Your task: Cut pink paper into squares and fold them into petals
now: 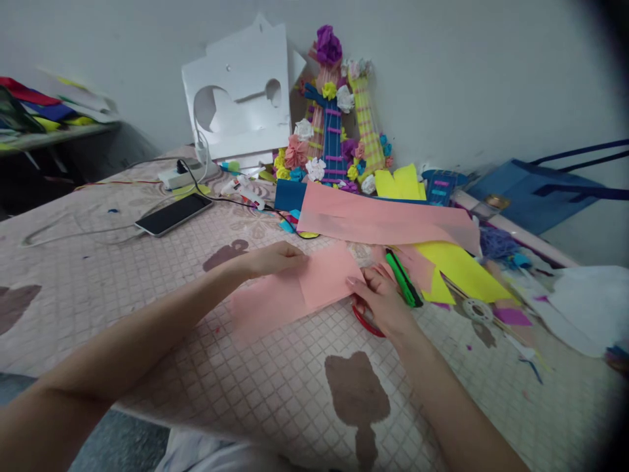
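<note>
A pink felt sheet (295, 292) lies folded on the quilted cover in front of me. My left hand (272, 257) rests on its upper edge, fingers curled over the fold. My right hand (381, 298) pinches the sheet's right edge, fingers together. Under that hand sits the red handle of a pair of scissors (366, 322). A green utility knife (403, 278) lies just right of my right hand.
A long pink sheet (383, 219) and yellow sheets (462, 269) lie behind. A black phone (173, 214), power strip (184, 174), glue gun (246, 190), colourful flower decorations (334, 131), white cut card (236, 98) and a blue bag (540, 187) line the wall.
</note>
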`<state>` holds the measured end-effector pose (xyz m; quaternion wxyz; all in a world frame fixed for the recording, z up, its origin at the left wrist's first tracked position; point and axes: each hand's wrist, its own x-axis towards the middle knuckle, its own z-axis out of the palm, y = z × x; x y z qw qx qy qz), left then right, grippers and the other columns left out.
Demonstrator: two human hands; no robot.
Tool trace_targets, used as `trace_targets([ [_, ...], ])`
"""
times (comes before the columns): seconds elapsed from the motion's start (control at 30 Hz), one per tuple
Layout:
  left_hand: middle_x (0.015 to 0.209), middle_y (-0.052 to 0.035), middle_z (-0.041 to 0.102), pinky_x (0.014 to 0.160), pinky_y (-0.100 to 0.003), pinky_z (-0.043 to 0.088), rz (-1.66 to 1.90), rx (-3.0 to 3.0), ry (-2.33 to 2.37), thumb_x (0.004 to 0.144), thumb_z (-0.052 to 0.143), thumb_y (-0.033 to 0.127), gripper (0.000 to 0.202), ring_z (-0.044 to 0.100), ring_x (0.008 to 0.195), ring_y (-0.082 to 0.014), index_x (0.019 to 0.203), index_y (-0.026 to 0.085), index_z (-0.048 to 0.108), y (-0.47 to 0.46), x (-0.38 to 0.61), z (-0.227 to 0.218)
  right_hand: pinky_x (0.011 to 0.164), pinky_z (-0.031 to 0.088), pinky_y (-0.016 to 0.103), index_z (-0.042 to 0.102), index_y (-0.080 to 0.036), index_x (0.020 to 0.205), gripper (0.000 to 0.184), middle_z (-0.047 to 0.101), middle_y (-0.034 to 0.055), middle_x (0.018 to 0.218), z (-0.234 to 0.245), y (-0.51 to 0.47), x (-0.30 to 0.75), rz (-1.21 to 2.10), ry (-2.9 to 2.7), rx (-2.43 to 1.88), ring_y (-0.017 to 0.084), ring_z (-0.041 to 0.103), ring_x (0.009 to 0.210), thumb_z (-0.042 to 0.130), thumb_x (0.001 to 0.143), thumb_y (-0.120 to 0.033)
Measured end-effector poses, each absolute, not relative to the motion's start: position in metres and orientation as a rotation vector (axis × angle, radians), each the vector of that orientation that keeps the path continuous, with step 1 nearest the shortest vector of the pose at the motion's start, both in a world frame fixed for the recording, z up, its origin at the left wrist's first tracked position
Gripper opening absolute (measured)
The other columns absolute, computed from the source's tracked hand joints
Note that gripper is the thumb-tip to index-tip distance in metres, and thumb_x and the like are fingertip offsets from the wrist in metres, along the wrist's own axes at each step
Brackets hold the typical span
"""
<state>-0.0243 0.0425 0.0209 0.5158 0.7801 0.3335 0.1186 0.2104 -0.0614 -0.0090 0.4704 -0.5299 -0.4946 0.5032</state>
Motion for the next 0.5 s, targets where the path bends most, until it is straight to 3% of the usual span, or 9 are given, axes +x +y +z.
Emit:
trace_targets([
  [0.13, 0.054, 0.0046, 0.031, 0.045, -0.022, 0.022, 0.221, 1.728, 0.807, 0.080, 0.055, 0.054, 0.046, 0.029, 0.046, -0.0065, 0.058, 0.016, 0.044, 0.0435, -0.0250, 0.0162, 0.039, 0.032, 0.019, 0.054, -0.021, 0.071, 0.029, 0.050, -0.0055, 0.056, -0.0111, -0.0598, 0.2131, 1.210, -1.179, -1.296, 0.007, 0.043, 0.045, 0.066, 0.077, -0.046],
  [0.3, 0.057, 0.0022, 0.046, 0.048, -0.022, 0.028, 0.190, 1.548, 0.824, 0.074, 0.063, 0.054, 0.042, 0.040, 0.048, -0.0077, 0.066, 0.013, 0.057, 0.0444, -0.0251, 0.0139, 0.040, 0.032, 0.019, 0.053, -0.020, 0.072, 0.028, 0.051, -0.0052, 0.055, -0.0127, -0.0586, 0.2153, 1.226, -1.153, -1.285, 0.007, 0.043, 0.046, 0.066, 0.079, -0.045],
  [0.5, 0.063, 0.0049, 0.049, 0.048, -0.019, 0.031, 0.349, 1.486, 0.884, 0.073, 0.068, 0.041, 0.033, 0.043, 0.052, -0.0064, 0.094, 0.016, 0.061, 0.0434, -0.0215, 0.0137, 0.039, 0.030, 0.018, 0.052, -0.020, 0.072, 0.028, 0.051, -0.0050, 0.057, -0.0138, -0.0571, 0.2173, 1.233, -1.127, -1.272, 0.007, 0.044, 0.047, 0.067, 0.079, -0.043],
])
